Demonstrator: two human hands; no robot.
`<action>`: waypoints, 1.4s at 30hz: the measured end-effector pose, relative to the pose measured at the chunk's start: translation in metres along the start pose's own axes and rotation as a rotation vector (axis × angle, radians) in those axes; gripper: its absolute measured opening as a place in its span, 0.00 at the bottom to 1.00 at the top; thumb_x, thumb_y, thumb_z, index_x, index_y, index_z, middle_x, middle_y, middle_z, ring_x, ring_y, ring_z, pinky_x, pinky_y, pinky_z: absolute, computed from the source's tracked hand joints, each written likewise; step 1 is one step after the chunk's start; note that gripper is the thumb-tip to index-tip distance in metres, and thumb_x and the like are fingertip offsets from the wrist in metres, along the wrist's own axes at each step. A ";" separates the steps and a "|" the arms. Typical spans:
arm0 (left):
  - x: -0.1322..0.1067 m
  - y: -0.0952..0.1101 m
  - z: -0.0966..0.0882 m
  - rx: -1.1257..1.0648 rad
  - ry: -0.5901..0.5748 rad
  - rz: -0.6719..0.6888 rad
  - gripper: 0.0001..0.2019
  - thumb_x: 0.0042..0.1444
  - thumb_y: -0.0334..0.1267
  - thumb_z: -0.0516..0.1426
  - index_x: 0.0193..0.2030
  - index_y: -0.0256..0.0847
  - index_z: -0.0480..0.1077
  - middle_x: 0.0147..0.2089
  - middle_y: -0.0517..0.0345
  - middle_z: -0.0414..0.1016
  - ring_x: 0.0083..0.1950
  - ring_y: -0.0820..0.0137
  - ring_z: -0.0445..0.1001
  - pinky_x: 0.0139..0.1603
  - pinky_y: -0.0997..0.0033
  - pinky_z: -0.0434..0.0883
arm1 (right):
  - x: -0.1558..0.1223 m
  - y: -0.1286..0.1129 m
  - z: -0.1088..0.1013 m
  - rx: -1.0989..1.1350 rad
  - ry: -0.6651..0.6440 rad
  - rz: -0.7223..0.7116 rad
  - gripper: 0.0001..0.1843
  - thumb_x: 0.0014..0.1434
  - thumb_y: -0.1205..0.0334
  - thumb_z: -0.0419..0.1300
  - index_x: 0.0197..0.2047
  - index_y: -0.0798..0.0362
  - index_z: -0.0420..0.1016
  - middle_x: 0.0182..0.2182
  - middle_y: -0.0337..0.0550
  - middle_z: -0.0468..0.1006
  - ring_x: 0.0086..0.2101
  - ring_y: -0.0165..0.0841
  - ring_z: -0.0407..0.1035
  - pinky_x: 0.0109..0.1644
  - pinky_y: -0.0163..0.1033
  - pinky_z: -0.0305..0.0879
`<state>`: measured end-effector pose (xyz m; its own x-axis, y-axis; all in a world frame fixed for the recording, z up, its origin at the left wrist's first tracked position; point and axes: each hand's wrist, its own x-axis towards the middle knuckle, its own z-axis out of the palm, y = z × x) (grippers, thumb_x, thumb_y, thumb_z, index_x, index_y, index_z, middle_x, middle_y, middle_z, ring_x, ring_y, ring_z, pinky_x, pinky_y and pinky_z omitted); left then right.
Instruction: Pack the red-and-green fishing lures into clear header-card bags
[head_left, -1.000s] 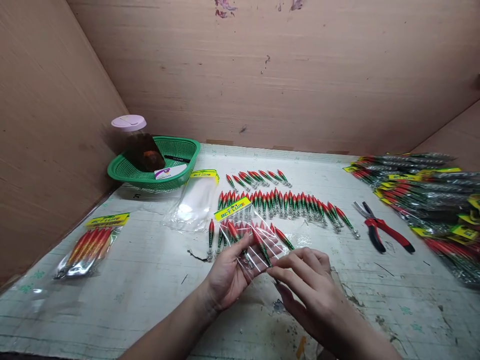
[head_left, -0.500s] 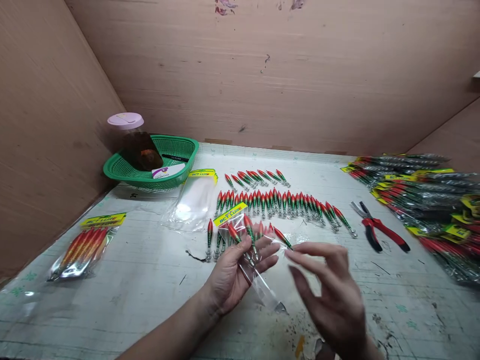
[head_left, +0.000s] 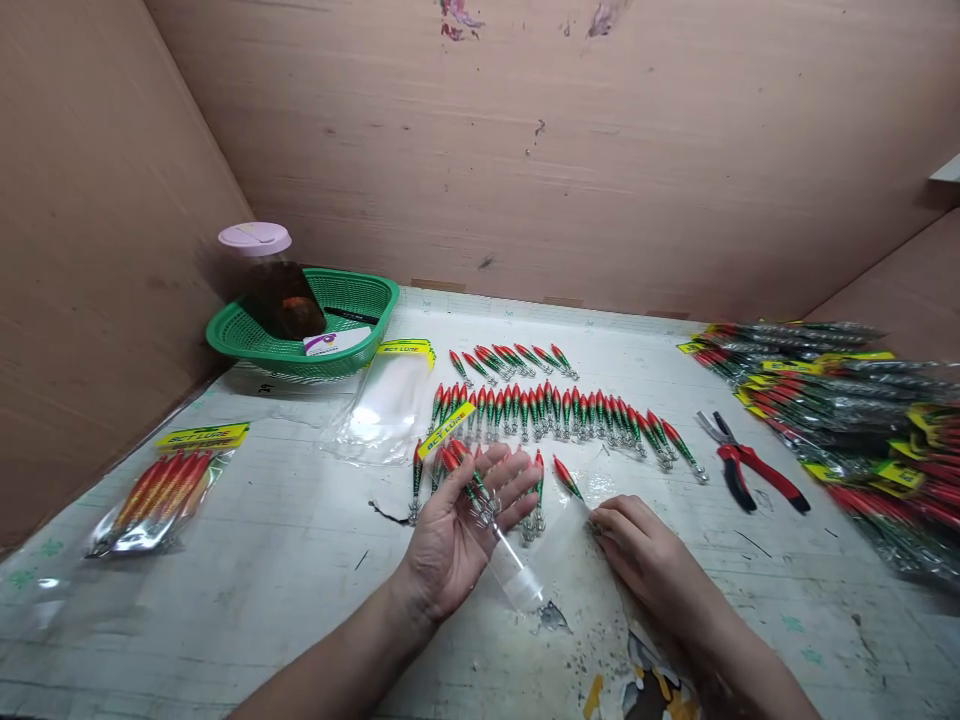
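My left hand [head_left: 457, 535] holds a clear plastic bag [head_left: 517, 575] with a yellow header label, tilted, its lower end hanging toward me. Inside it are red-and-green squid lures [head_left: 474, 482] with metal hooks; the thumb presses on the bag while the other fingers stretch out behind it. On the table to the right, my right hand [head_left: 641, 545] has its fingertips pinched at the hook end of a single red-and-green lure [head_left: 568, 477]. Other loose lures [head_left: 539, 490] lie just behind my left hand, some partly hidden by it.
Rows of lures [head_left: 562, 408] stretch across the middle. Empty bags [head_left: 386, 400] lie beside a green basket [head_left: 360, 290] holding a lidded drink [head_left: 281, 295]. A packed bag [head_left: 169, 485] lies at left. Red-handled pliers [head_left: 750, 465] and piled packed lures [head_left: 825, 400] are at right.
My right hand has moved down to the table and closed its fingers at the lure's hook end. My left hand has shifted slightly left with the bag.
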<state>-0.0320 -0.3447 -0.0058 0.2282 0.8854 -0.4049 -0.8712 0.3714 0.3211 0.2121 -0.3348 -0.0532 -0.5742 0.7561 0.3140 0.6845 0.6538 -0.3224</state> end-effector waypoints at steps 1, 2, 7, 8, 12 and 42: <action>0.000 0.000 0.000 0.002 -0.008 -0.006 0.15 0.62 0.37 0.51 0.51 0.29 0.69 0.50 0.41 0.76 0.50 0.58 0.76 0.50 0.60 0.74 | 0.001 -0.001 -0.001 -0.005 0.019 -0.015 0.10 0.61 0.72 0.50 0.43 0.52 0.67 0.37 0.47 0.72 0.39 0.34 0.68 0.39 0.39 0.70; 0.000 0.000 0.000 0.005 -0.009 -0.008 0.15 0.62 0.37 0.51 0.51 0.29 0.69 0.50 0.41 0.76 0.50 0.58 0.76 0.50 0.61 0.74 | 0.001 -0.003 -0.004 -0.003 0.045 -0.027 0.09 0.61 0.71 0.50 0.43 0.52 0.67 0.37 0.47 0.72 0.38 0.34 0.69 0.38 0.38 0.70; 0.001 0.000 0.001 0.019 0.040 0.017 0.17 0.61 0.35 0.52 0.54 0.30 0.68 0.49 0.43 0.77 0.48 0.60 0.77 0.53 0.59 0.72 | -0.002 -0.030 -0.055 0.182 0.148 0.027 0.10 0.58 0.67 0.57 0.45 0.49 0.66 0.36 0.45 0.72 0.37 0.34 0.70 0.36 0.35 0.69; 0.001 0.000 0.001 0.021 0.040 0.017 0.17 0.61 0.35 0.52 0.54 0.30 0.67 0.49 0.43 0.77 0.48 0.61 0.77 0.53 0.59 0.71 | -0.002 -0.038 -0.067 0.267 0.124 0.012 0.12 0.58 0.66 0.58 0.46 0.48 0.66 0.35 0.44 0.73 0.37 0.35 0.70 0.36 0.36 0.69; 0.001 0.000 0.000 0.033 0.025 -0.002 0.16 0.61 0.35 0.52 0.54 0.31 0.68 0.48 0.44 0.77 0.48 0.62 0.77 0.54 0.61 0.71 | 0.010 -0.071 -0.095 0.480 -0.121 -0.158 0.11 0.56 0.65 0.60 0.43 0.46 0.66 0.30 0.40 0.73 0.33 0.35 0.70 0.40 0.41 0.70; 0.010 0.020 0.001 0.003 0.141 0.149 0.14 0.59 0.30 0.53 0.51 0.28 0.69 0.47 0.42 0.78 0.50 0.61 0.76 0.55 0.60 0.72 | 0.058 -0.045 -0.019 0.233 -0.036 0.136 0.05 0.58 0.69 0.54 0.36 0.50 0.67 0.33 0.41 0.70 0.33 0.32 0.66 0.34 0.38 0.65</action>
<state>-0.0466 -0.3285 -0.0026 0.0331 0.8829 -0.4685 -0.8893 0.2399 0.3894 0.1566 -0.3213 -0.0036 -0.5022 0.8355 0.2231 0.6372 0.5319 -0.5578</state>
